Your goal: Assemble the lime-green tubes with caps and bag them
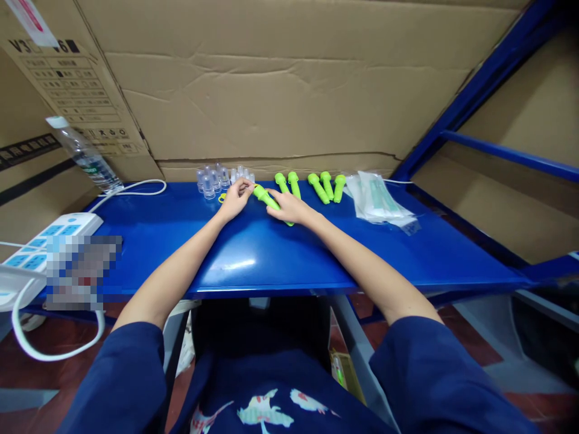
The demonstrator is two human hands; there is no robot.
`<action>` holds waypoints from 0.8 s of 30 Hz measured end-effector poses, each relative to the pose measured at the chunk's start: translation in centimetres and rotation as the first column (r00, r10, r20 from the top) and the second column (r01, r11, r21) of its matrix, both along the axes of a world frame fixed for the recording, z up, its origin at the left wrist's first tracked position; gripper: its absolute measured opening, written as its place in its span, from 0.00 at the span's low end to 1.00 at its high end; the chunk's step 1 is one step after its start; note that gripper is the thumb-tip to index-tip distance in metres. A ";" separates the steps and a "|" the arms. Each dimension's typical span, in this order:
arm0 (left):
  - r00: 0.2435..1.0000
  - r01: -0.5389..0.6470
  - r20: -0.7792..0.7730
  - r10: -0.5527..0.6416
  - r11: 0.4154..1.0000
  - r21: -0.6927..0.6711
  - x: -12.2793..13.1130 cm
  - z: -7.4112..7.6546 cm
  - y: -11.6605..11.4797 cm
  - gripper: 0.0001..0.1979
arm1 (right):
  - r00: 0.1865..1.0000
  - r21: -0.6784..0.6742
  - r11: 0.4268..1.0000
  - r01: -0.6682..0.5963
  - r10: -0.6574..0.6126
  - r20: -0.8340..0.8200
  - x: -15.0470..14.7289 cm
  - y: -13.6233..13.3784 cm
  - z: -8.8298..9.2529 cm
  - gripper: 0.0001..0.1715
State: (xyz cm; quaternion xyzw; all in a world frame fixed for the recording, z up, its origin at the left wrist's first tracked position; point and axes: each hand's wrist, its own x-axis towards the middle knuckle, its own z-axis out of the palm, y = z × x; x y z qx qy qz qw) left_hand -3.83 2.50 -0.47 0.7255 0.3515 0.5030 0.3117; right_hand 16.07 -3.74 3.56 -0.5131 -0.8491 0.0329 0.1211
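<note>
Brown cardboard wall (289, 90) behind; in front of it, a glossy blue tabletop (271, 259). Power strip (58, 241) on my left, a clear bottle (88, 157) leaning beyond it.

Green microphone-shaped piece (266, 198) at mid-table, towards the far edge, between my two hands. Long axis oblique: wide head points left and away from me, handle runs right and back towards me. A green tip shows just below my right fingers, seemingly its narrow end.

Right hand (289, 208): closed around the handle. Left hand (237, 198): fingertips drawn together at the wide head; cannot tell whether they grip it or some small part there.

Beside my left hand, a yellow ring (221, 198) on the blue. Just behind, clear plastic cups (209, 184) in a cluster.

Beyond and right of my right hand, other green pieces (319, 188) lie in two groups, two and three, heads away from me, handles towards me, slants differing. Further right, near the last of these, clear plastic packets (377, 199) in a loose pile.
</note>
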 end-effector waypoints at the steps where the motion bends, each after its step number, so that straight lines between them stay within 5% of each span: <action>1: 1.000 -0.006 0.001 0.006 1.000 -0.008 0.0 0.0 0.0 0.10 | 1.000 -0.003 1.000 -0.003 0.003 -0.010 0.0 0.0 0.0 0.37; 6: 0.999 -0.038 0.011 0.038 0.999 -0.032 0.3 0.0 -0.1 0.12 | 0.998 -0.013 1.000 -0.015 0.015 -0.053 -0.1 0.1 -0.2 0.36; 14: 0.994 0.070 0.085 -0.065 0.996 -0.057 1.1 -0.1 -0.9 0.15 | 0.998 -0.017 1.000 -0.002 0.001 -0.065 0.0 0.5 -0.7 0.37; 24: 0.991 0.129 0.050 -0.127 0.991 -0.046 1.7 0.1 -1.7 0.20 | 0.954 -0.003 0.994 -0.106 0.101 -0.283 0.2 1.4 -2.2 0.49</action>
